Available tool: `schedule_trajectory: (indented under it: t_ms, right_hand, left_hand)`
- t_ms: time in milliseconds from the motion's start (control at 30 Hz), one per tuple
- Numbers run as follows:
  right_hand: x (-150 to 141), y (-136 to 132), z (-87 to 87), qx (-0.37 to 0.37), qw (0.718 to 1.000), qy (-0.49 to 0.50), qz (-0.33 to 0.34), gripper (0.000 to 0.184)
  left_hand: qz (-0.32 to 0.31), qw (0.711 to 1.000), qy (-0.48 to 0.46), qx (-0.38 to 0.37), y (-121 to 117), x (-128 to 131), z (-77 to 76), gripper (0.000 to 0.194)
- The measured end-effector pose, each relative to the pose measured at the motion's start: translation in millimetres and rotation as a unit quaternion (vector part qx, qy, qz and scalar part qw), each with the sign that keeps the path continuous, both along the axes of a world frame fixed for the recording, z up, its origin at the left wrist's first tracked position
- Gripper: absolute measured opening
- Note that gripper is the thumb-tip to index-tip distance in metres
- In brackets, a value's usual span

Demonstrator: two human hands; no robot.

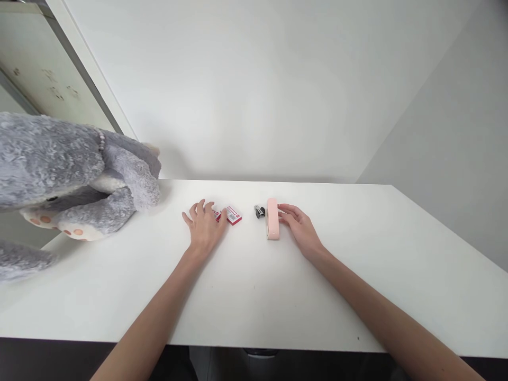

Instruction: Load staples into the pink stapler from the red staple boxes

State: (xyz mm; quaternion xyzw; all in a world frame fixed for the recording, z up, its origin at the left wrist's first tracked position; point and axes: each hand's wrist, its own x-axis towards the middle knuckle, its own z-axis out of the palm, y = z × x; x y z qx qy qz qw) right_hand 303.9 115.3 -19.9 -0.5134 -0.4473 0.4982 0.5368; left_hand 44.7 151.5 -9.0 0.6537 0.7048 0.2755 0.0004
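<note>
My left hand (203, 227) is spread, palm down, over a small red-and-white box (217, 216) that it mostly covers. Just to its right lies a second red-and-white box (233, 215) with a barcode label, the thumb at its left edge. A pink stapler (273, 219) points away from me near the middle of the table. Against its right side are the outstretched fingers of my right hand (300, 226), not wrapped round it. Close by on the stapler's left sits a small black-and-silver item (259, 211), perhaps a staple remover.
The white table (246, 296) runs back to a white wall (254, 95). A big grey plush toy (79, 174) leans over the table's left end. Beyond the table's front edge, the floor is dark.
</note>
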Motion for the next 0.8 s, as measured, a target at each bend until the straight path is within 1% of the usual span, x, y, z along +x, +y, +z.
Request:
schedule_trajectory:
  t_ms: [133, 300, 400, 467, 500, 533, 600, 700, 733, 800]
  right_hand:
    - [0.0, -0.9, 1.1, 0.002, 1.0, 0.005, 0.006, 0.034]
    - [0.1, -1.3, 2.3, -0.006, 1.0, 0.005, 0.006, 0.034]
    - [0.5, -1.4, 1.6, -0.004, 1.0, 0.006, 0.007, 0.034]
    - [0.8, -1.6, 1.3, -0.003, 1.0, 0.004, 0.007, 0.034]
    - [0.8, -1.6, 1.3, -0.004, 1.0, 0.003, 0.006, 0.034]
    - [0.8, -1.7, 1.4, -0.004, 1.0, 0.003, 0.006, 0.034]
    - [0.6, -1.6, 1.8, -0.004, 1.0, 0.003, 0.004, 0.033]
    - [0.3, -1.1, 2.1, -0.005, 1.0, 0.001, 0.001, 0.032]
    - [0.3, -1.0, 2.0, -0.005, 1.0, 0.0, 0.001, 0.032]
    - [0.3, -0.9, 1.8, -0.007, 1.0, -0.003, 0.003, 0.032]
  left_hand:
    - [0.006, 1.0, 0.001, 0.007, 0.9, -3.0, -0.3, 0.034]
    - [0.022, 1.0, -0.004, -0.002, 3.4, -11.0, -0.9, 0.041]
    - [0.037, 0.999, 0.008, -0.005, 5.9, -16.6, -2.6, 0.042]
    - [0.044, 0.999, 0.025, 0.005, 6.9, -18.1, -3.1, 0.044]
    - [0.038, 0.998, 0.037, 0.016, 7.0, -17.8, -2.9, 0.046]
    - [0.02, 0.998, 0.051, 0.028, 6.6, -16.8, -2.5, 0.047]
    - [-0.045, 0.995, 0.083, 0.044, 4.5, -12.8, -1.3, 0.048]
    - [-0.148, 0.98, 0.129, 0.026, 0.1, -6.3, -0.7, 0.049]
    - [-0.169, 0.976, 0.14, 0.014, -1.0, -5.1, -1.1, 0.051]
    - [-0.186, 0.972, 0.145, -0.006, -1.6, -4.6, -2.7, 0.056]
